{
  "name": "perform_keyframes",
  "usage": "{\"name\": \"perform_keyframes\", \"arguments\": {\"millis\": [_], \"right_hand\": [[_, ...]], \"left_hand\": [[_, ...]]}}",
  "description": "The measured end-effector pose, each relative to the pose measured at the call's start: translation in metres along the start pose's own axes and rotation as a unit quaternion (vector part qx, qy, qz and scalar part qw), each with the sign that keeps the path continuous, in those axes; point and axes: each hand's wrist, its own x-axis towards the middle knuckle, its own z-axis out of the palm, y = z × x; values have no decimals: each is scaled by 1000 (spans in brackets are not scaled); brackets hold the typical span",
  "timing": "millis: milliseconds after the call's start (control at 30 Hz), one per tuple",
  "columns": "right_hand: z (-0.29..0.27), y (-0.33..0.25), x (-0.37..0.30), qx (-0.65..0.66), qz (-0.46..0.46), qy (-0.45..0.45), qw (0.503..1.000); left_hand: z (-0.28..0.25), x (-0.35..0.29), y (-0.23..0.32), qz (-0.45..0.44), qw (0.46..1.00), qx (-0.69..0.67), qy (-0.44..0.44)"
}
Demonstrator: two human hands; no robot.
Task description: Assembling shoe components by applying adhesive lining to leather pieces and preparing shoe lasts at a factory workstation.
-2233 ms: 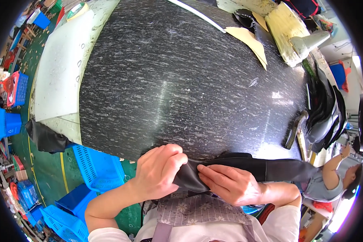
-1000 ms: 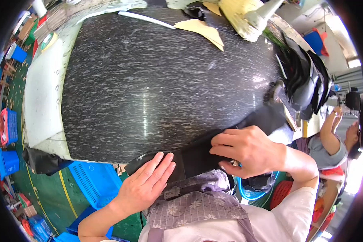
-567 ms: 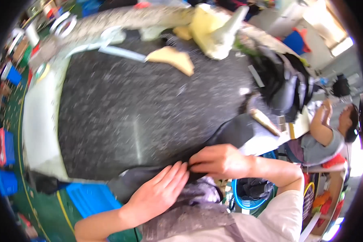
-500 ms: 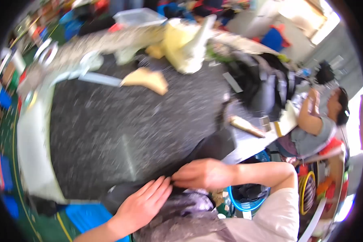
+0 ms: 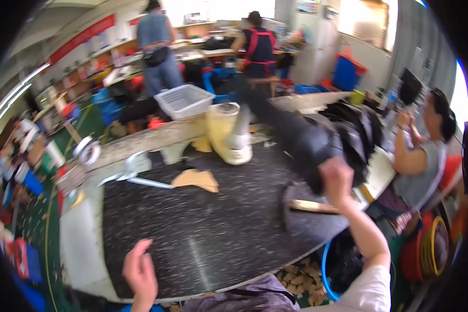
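Right hand grasps black piece aloft; left hand holds nothing

Head view, the only one. From where I stand, the worker's right hand is closed on the near end of a long black piece, leather-like in look. The piece is raised over the right part of the dark table panel, its far end reaching toward the upper left. Held by one end, it presumably hangs free of the things below. Blur hides the exact finger placement.

The left hand is released, fingers loosely curled, over the near left part of the panel; contact with the surface cannot be confirmed.

A hammer lies below the piece, handle pointing right, likely for easy reach. A stack of black pieces sits along the right side, which probably spares the middle for handling. A tan cut-out and a pale strip lie toward the far side. A blue-rimmed basket stands just beside the near right edge, apparently for convenience.
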Motion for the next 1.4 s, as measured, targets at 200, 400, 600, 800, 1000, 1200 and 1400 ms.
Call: {"name": "perform_keyframes", "arguments": {"millis": [200,400,600,800,1000,1200,1400], "right_hand": [[-16,134,6,-142,147,87,975],[21,-11,34,34,-25,-13,999],[82,-99,22,101,-250,-240,933],[94,-98,37,99,-282,-304,904],[112,-60,44,3,-164,-213,963],[123,120,31,-117,-63,-285,949],[121,99,72,-186,-191,-306,914]], "left_hand": [[66,1,4,235,950,142,-150],[57,152,-68,314,885,333,-84],[74,202,-91,127,991,7,-31],[13,223,-89,89,987,46,129],[32,235,-159,16,946,323,4],[54,255,-157,31,960,57,272],[13,166,-97,22,870,-275,408]]}}
